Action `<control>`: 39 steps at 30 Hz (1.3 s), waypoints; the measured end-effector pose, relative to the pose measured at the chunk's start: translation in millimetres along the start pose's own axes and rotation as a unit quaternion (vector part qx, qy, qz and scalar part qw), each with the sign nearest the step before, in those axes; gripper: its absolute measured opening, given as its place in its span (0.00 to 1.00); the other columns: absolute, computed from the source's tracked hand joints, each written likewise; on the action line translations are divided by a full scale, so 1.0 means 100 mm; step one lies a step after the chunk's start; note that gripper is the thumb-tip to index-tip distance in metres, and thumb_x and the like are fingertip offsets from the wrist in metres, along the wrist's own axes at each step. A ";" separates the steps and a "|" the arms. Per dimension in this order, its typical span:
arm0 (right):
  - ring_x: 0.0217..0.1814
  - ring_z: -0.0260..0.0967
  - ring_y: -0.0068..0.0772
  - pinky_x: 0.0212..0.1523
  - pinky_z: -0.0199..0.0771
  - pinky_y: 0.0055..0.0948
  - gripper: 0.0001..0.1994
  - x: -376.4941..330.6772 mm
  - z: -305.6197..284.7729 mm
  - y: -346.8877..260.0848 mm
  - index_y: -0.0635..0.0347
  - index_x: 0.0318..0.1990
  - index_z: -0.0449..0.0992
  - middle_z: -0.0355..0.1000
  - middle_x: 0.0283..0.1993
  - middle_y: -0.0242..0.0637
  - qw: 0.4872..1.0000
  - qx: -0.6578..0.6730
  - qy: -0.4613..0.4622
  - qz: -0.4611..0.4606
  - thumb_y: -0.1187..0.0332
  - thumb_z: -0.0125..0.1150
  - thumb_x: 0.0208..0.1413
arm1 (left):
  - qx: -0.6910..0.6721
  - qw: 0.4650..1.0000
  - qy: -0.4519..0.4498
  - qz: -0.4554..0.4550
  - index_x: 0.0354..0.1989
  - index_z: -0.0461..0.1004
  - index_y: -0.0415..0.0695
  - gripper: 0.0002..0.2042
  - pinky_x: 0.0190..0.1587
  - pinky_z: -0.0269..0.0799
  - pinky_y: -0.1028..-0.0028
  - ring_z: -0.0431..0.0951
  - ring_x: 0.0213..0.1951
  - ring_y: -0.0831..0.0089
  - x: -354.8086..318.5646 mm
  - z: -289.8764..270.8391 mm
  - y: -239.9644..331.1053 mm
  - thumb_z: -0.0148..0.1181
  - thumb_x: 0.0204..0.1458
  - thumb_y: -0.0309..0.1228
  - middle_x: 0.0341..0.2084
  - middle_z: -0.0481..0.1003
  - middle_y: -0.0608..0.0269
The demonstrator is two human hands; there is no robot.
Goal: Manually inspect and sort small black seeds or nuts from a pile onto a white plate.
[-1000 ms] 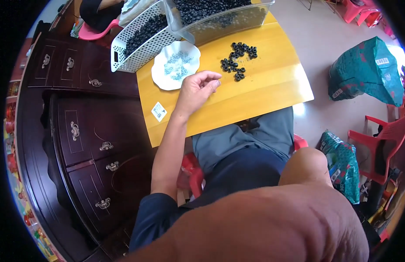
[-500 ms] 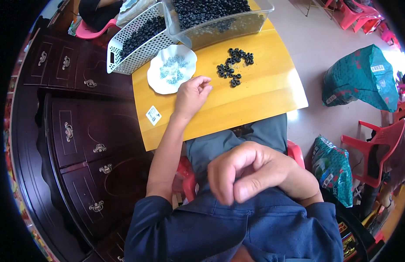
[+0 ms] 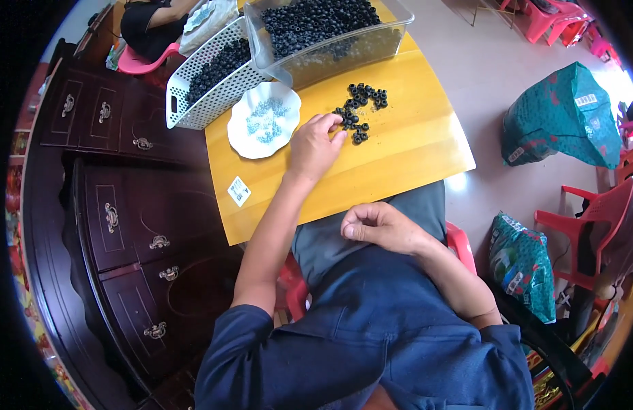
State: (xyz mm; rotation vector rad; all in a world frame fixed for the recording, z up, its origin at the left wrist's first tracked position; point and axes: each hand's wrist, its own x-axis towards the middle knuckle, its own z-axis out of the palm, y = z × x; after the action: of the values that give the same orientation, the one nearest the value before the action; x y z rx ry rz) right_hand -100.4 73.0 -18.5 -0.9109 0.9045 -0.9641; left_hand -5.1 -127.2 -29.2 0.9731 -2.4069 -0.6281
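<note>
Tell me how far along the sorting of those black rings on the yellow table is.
Done so far: hard to judge; a white basket already holds many black rings. In hand: the left hand reaches into a small loose pile of black rings on the yellow table, beside a white plate of small pale pieces. The right hand rests curled over the lap. Left: the clear bin is heaped with rings.

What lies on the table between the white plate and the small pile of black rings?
In the head view, the left hand rests there on the yellow table, between the white plate and the pile of black rings, its fingertips at the rings.
</note>
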 end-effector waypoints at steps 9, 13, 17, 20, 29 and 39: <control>0.41 0.68 0.16 0.47 0.69 0.20 0.09 0.01 -0.12 0.12 0.63 0.40 0.76 0.74 0.37 0.27 0.999 0.006 0.036 0.003 0.66 0.59 0.64 | 0.020 0.999 0.039 0.019 0.41 0.79 0.45 0.11 0.33 0.74 0.68 0.79 0.28 0.65 0.07 0.03 -0.15 0.64 0.48 0.25 0.28 0.78 0.60; 0.41 0.69 0.18 0.47 0.71 0.24 0.09 0.02 -0.14 0.17 0.63 0.40 0.77 0.75 0.36 0.28 0.999 0.001 0.045 0.001 0.66 0.58 0.62 | 0.024 0.999 0.023 0.021 0.40 0.79 0.45 0.10 0.33 0.74 0.68 0.79 0.28 0.64 0.09 0.04 -0.13 0.65 0.48 0.26 0.28 0.78 0.60; 0.41 0.69 0.18 0.46 0.71 0.24 0.09 0.03 -0.15 0.17 0.62 0.40 0.77 0.74 0.36 0.28 0.998 0.016 0.056 0.001 0.65 0.58 0.63 | 0.039 0.998 0.030 0.033 0.37 0.80 0.44 0.08 0.33 0.74 0.68 0.79 0.28 0.63 0.11 0.04 -0.13 0.66 0.48 0.27 0.28 0.78 0.59; 0.41 0.69 0.18 0.46 0.71 0.22 0.08 0.05 -0.17 0.21 0.62 0.40 0.77 0.74 0.37 0.28 0.997 0.039 0.069 0.005 0.66 0.59 0.63 | 0.032 0.999 0.033 0.028 0.36 0.80 0.43 0.07 0.32 0.74 0.69 0.79 0.27 0.64 0.06 0.04 -0.16 0.66 0.48 0.27 0.27 0.78 0.58; 0.41 0.74 0.23 0.46 0.74 0.24 0.13 0.04 -0.26 0.09 0.58 0.46 0.74 0.75 0.39 0.32 0.953 0.274 0.131 -0.012 0.58 0.53 0.67 | -0.226 0.968 -0.098 -0.050 0.36 0.80 0.37 0.05 0.31 0.69 0.80 0.74 0.26 0.80 -0.45 -0.33 0.43 0.63 0.51 0.22 0.26 0.77 0.65; 0.37 0.71 0.21 0.42 0.76 0.23 0.14 -0.02 -0.35 0.22 0.58 0.47 0.74 0.75 0.40 0.33 0.917 0.372 0.145 -0.019 0.58 0.59 0.63 | -0.214 0.959 -0.170 0.068 0.35 0.80 0.36 0.05 0.29 0.68 0.77 0.73 0.24 0.76 -0.48 -0.31 0.68 0.63 0.51 0.22 0.26 0.75 0.61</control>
State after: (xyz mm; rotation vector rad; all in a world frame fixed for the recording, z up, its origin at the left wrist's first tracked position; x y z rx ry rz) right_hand -127.0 73.5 -50.5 -0.1336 0.6711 -1.3669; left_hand 8.3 -55.1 21.7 0.5438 -2.4364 -1.2861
